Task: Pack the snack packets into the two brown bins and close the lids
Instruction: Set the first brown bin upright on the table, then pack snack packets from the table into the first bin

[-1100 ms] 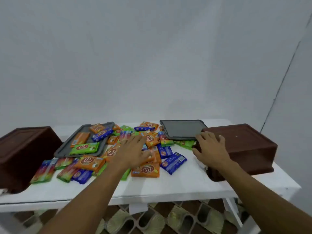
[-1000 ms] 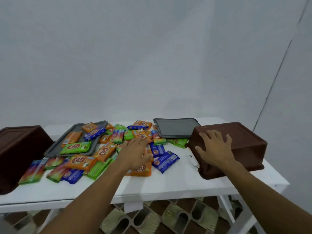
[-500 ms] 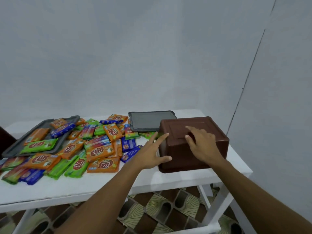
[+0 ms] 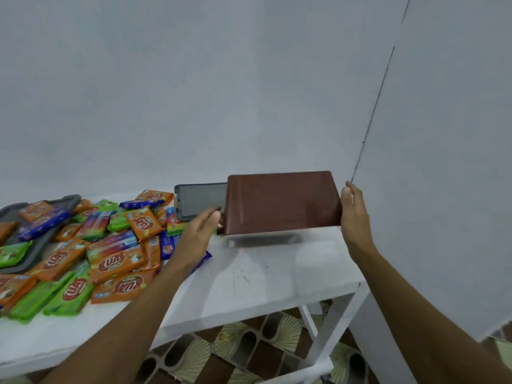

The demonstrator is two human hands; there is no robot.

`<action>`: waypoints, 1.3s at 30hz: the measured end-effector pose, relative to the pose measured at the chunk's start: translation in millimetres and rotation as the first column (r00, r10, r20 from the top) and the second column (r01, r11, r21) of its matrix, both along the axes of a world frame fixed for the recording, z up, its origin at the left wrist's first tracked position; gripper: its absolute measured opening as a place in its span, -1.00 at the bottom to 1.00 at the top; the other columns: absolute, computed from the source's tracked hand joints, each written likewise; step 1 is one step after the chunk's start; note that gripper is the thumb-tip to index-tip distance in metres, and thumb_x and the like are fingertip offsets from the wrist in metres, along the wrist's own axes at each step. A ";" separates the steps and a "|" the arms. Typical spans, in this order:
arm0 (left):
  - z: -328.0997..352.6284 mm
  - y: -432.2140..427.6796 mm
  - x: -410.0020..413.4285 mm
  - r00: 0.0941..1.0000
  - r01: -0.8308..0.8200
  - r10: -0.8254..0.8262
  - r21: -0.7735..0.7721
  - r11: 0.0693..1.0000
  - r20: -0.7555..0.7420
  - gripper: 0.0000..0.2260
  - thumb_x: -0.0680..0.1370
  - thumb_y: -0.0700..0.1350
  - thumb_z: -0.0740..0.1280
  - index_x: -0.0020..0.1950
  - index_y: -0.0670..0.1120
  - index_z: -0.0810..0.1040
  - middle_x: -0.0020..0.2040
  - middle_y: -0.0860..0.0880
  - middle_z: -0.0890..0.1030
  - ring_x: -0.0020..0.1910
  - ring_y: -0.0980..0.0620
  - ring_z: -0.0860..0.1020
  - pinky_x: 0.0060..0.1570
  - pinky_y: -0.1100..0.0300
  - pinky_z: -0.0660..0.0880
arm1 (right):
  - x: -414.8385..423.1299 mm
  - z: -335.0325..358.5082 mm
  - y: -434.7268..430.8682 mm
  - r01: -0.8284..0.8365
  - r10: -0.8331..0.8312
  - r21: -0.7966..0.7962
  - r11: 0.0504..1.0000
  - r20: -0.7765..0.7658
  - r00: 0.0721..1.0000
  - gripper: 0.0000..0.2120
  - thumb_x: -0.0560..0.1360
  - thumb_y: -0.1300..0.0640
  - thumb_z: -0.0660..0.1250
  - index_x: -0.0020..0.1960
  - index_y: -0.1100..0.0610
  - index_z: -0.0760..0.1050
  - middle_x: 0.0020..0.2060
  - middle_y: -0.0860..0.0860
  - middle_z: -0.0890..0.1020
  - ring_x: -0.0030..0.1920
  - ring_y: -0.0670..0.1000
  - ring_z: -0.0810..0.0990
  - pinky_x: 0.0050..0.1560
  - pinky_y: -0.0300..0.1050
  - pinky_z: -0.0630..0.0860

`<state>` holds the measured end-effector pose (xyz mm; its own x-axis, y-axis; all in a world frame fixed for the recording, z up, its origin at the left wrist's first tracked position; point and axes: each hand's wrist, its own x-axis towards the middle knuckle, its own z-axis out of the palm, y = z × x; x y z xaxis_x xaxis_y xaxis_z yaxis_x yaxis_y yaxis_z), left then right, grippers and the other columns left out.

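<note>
Two bare hands hold one brown rectangular plastic bin (image 4: 282, 202) between them, clear of the white painted table (image 4: 263, 273); its shadow lies on the tabletop directly below. The bin is tilted, with one broad flat face turned toward the camera. The left hand (image 4: 198, 231) touches the bin's left end with fingers extended, not curled. The right hand (image 4: 354, 214) presses flat against the bin's right end with fingers straight. A flat grey plastic lid (image 4: 198, 199) lies on the table just behind the bin's left end. Orange, green and blue snack packets (image 4: 116, 261) lie heaped on the left half of the table, some on a second grey lid (image 4: 38, 245) at the far left.
</note>
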<state>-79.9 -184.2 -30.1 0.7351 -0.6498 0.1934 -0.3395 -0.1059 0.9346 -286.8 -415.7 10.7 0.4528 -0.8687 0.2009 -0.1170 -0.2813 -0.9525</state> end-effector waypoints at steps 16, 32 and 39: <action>18.6 -44.7 57.7 0.971 0.006 0.033 0.161 0.987 -0.237 -0.82 0.65 0.03 0.16 0.16 -0.01 0.45 0.05 0.04 0.55 -0.01 0.12 0.48 0.02 0.05 0.39 | 44.1 -8.7 -73.5 0.009 0.004 0.065 0.998 -0.196 0.981 -0.86 0.54 0.11 0.35 0.09 0.05 0.58 -0.16 0.06 0.71 -0.16 0.06 0.69 -0.07 -0.03 0.62; -33.3 7.6 50.9 0.953 -0.230 0.141 0.336 0.913 0.268 -0.55 0.65 0.18 -0.04 0.14 -0.04 0.54 0.08 -0.04 0.58 0.12 -0.02 0.52 0.06 0.18 0.40 | 75.1 -20.2 -85.2 -0.599 -0.100 -0.550 0.582 -0.779 0.619 -0.49 0.55 0.01 0.22 0.48 -0.04 0.24 0.45 0.00 0.33 0.47 0.05 0.20 0.42 0.35 0.00; -80.3 49.3 31.0 0.731 -0.361 -0.268 0.688 0.629 0.628 -0.31 0.51 0.33 -0.05 0.48 -0.07 0.34 0.43 -0.05 0.40 0.39 -0.10 0.31 0.31 -0.11 0.33 | 101.3 -10.7 -64.3 -0.641 -0.003 -0.582 0.501 -0.742 0.671 -0.61 0.55 -0.06 0.24 0.36 -0.06 0.40 0.29 -0.03 0.50 0.37 0.07 0.34 0.38 0.32 0.10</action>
